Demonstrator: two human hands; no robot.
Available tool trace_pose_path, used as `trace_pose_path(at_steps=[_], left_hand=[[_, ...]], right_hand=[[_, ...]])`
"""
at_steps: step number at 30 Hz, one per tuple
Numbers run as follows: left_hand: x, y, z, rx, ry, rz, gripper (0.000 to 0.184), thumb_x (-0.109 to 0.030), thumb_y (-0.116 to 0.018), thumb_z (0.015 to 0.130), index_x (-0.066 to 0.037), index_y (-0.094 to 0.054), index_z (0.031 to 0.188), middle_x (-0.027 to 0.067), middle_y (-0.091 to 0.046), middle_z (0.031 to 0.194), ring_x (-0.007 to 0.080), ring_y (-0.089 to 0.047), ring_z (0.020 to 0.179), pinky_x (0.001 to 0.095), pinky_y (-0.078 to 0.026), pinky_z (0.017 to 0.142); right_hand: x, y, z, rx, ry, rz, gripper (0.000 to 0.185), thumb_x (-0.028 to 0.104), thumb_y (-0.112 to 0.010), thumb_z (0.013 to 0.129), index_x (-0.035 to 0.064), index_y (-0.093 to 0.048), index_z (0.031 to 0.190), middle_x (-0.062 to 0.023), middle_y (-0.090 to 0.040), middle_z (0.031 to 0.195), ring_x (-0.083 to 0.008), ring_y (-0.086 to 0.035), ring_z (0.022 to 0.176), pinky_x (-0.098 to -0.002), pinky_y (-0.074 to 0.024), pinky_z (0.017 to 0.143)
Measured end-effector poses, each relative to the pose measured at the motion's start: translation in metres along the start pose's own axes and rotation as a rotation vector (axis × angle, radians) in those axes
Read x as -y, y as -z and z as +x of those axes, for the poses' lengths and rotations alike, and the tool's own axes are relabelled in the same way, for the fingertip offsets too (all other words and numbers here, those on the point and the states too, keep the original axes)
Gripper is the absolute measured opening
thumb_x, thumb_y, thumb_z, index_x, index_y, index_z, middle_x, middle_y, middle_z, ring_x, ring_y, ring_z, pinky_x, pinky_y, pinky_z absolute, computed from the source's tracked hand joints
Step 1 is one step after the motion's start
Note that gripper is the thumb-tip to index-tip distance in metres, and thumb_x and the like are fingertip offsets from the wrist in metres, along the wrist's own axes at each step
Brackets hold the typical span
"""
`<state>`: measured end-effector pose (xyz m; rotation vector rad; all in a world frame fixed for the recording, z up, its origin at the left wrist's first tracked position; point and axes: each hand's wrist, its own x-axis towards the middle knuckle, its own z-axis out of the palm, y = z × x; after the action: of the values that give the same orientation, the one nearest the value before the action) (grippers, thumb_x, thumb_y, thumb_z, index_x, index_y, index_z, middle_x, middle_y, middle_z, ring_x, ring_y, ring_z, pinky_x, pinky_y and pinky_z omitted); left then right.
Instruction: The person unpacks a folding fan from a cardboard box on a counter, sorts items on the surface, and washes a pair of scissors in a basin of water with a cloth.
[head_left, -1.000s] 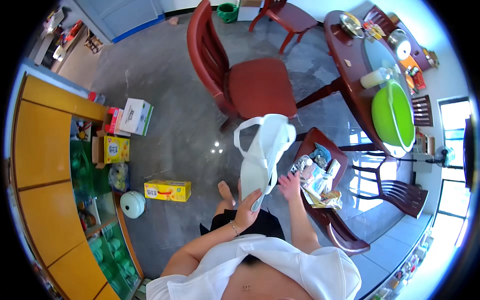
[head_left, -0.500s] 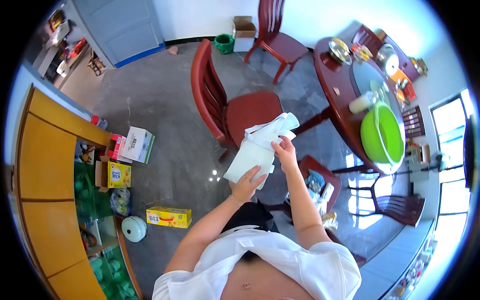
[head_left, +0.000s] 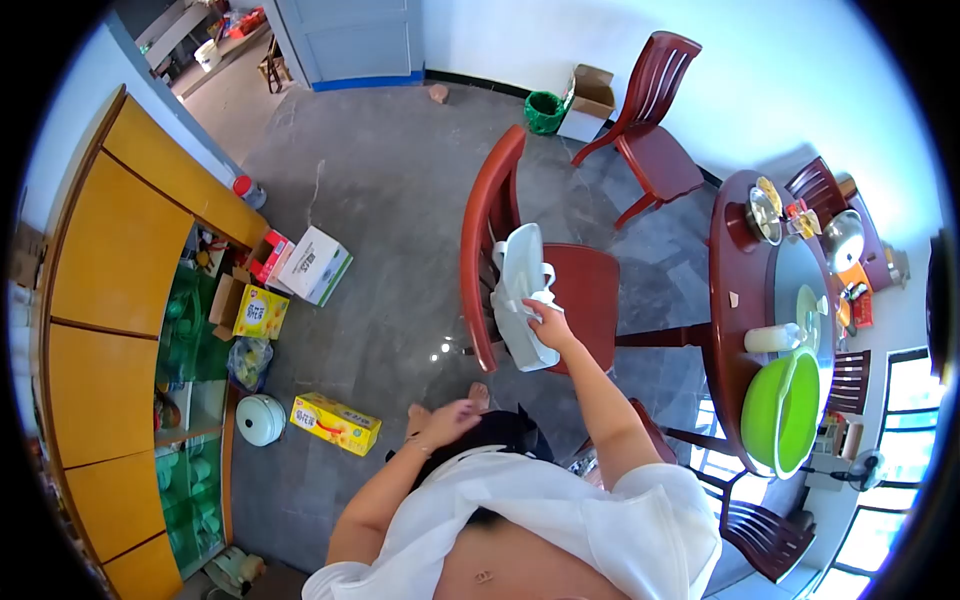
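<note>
A pale, whitish bag with handles [head_left: 520,275] hangs from my right hand [head_left: 548,325], whose fingers are closed around its handle side. The bag is in front of the red wooden chair [head_left: 582,290], overlapping its backrest and the seat's left edge; whether it touches the chair I cannot tell. My left hand [head_left: 452,422] is empty, low near my waist, slightly blurred, with its fingers loosely apart. It is away from the bag, above my bare feet.
At right stands a round red table [head_left: 725,300] with a green basin [head_left: 780,415] and a white bottle [head_left: 773,338]. A yellow box [head_left: 335,423], a white pot [head_left: 260,420] and a white carton [head_left: 315,265] lie on the floor by the yellow cabinet [head_left: 120,390]. Another chair [head_left: 655,160] stands behind.
My left hand has let go of the bag and dropped toward my waist. The bag, in my right hand, now hangs more upright and opened out. The view has turned, shifting the room's things.
</note>
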<state>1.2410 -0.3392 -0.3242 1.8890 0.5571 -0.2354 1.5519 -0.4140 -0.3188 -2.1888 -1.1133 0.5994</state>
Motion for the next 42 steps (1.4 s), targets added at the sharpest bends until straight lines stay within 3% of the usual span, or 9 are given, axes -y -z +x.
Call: trace_pose_path(at_steps=[3, 7, 11, 17, 20, 25, 33, 35, 42], left_hand=[[0.015, 0.047, -0.042, -0.290, 0.249, -0.122, 0.038, -0.029, -0.059, 0.080, -0.004, -0.055, 0.107, 0.0125, -0.064, 0.086, 0.0245, -0.063, 0.079, 0.0323, -0.048, 0.071], [0.096, 0.074, -0.068, -0.562, 0.418, -0.141, 0.034, -0.021, -0.058, 0.082, 0.002, -0.054, 0.106, 0.0126, -0.062, 0.087, 0.0210, -0.061, 0.078, 0.0298, -0.047, 0.071], [0.137, 0.111, -0.072, -0.564, 0.423, -0.240, 0.032, -0.019, -0.057, 0.083, 0.004, -0.054, 0.105, 0.0099, -0.061, 0.086, 0.0160, -0.058, 0.078, 0.0269, -0.046, 0.070], [0.138, 0.196, -0.066, -0.578, 0.287, -0.170, 0.035, -0.025, -0.058, 0.082, 0.000, -0.055, 0.106, 0.0159, -0.062, 0.089, 0.0235, -0.061, 0.080, 0.0322, -0.048, 0.071], [0.139, 0.234, -0.069, -0.602, 0.297, -0.080, 0.035, -0.026, -0.059, 0.081, -0.002, -0.055, 0.105, 0.0158, -0.063, 0.090, 0.0266, -0.061, 0.081, 0.0340, -0.048, 0.072], [0.127, 0.282, -0.076, -0.705, 0.278, -0.290, 0.033, -0.027, -0.058, 0.081, -0.005, -0.056, 0.105, 0.0133, -0.062, 0.096, 0.0241, -0.060, 0.088, 0.0329, -0.047, 0.078], [0.125, 0.365, -0.069, -0.817, 0.072, -0.504, 0.034, -0.024, -0.056, 0.085, -0.003, -0.052, 0.110, 0.0125, -0.061, 0.099, 0.0189, -0.059, 0.088, 0.0297, -0.047, 0.078], [0.127, 0.393, -0.070, -0.861, 0.034, -0.531, 0.032, -0.020, -0.056, 0.086, -0.002, -0.051, 0.112, 0.0095, -0.060, 0.099, 0.0145, -0.058, 0.088, 0.0276, -0.047, 0.078], [0.144, 0.525, -0.110, -1.162, 0.096, -0.444, 0.033, -0.020, -0.056, 0.086, -0.001, -0.051, 0.113, 0.0076, -0.061, 0.095, 0.0141, -0.058, 0.088, 0.0270, -0.046, 0.078]], right_hand=[[0.018, -0.004, -0.002, -0.020, -0.065, 0.153, 0.042, 0.001, -0.054, 0.077, 0.0127, -0.053, 0.117, -0.0131, -0.058, 0.108, -0.0213, -0.057, 0.099, -0.0303, -0.0467, 0.077], [0.018, 0.015, 0.010, -0.735, -0.143, 0.162, 0.040, -0.003, -0.051, 0.073, 0.0052, -0.053, 0.112, -0.0153, -0.056, 0.111, -0.0289, -0.055, 0.101, -0.0344, -0.0444, 0.084], [-0.024, 0.012, 0.008, -0.436, -0.569, 0.039, 0.051, 0.025, -0.065, 0.069, 0.0039, -0.053, 0.114, -0.0184, -0.057, 0.108, -0.0322, -0.053, 0.103, -0.0382, -0.0413, 0.089], [-0.018, -0.018, -0.001, -0.333, -0.627, -0.040, 0.053, 0.024, -0.064, 0.071, -0.0046, -0.052, 0.114, -0.0193, -0.057, 0.112, -0.0270, -0.054, 0.106, -0.0331, -0.0405, 0.089], [-0.066, -0.032, 0.014, -0.351, -0.593, 0.094, 0.037, 0.021, -0.061, 0.076, -0.0009, -0.060, 0.106, -0.0117, -0.065, 0.092, -0.0172, -0.061, 0.084, -0.0295, -0.0472, 0.075], [0.125, 0.075, 0.093, -0.721, -0.132, 0.149, 0.022, 0.020, -0.057, 0.085, -0.0009, -0.063, 0.084, -0.0041, -0.062, 0.076, -0.0134, -0.054, 0.070, -0.0258, -0.0441, 0.067], [0.427, 0.065, 0.223, 0.056, 0.576, 0.319, 0.018, 0.015, -0.053, 0.086, -0.0015, -0.056, 0.093, -0.0093, -0.057, 0.107, -0.0158, -0.052, 0.098, -0.0299, -0.0388, 0.087], [0.454, 0.025, 0.264, 0.370, 0.519, 0.505, 0.021, 0.014, -0.059, 0.082, -0.0002, -0.058, 0.098, -0.0074, -0.060, 0.097, -0.0141, -0.054, 0.092, -0.0285, -0.0414, 0.083], [0.544, -0.159, 0.378, 0.565, 0.581, 0.260, 0.019, 0.014, -0.063, 0.079, 0.0026, -0.062, 0.093, -0.0056, -0.064, 0.083, -0.0132, -0.058, 0.080, -0.0277, -0.0455, 0.072]])
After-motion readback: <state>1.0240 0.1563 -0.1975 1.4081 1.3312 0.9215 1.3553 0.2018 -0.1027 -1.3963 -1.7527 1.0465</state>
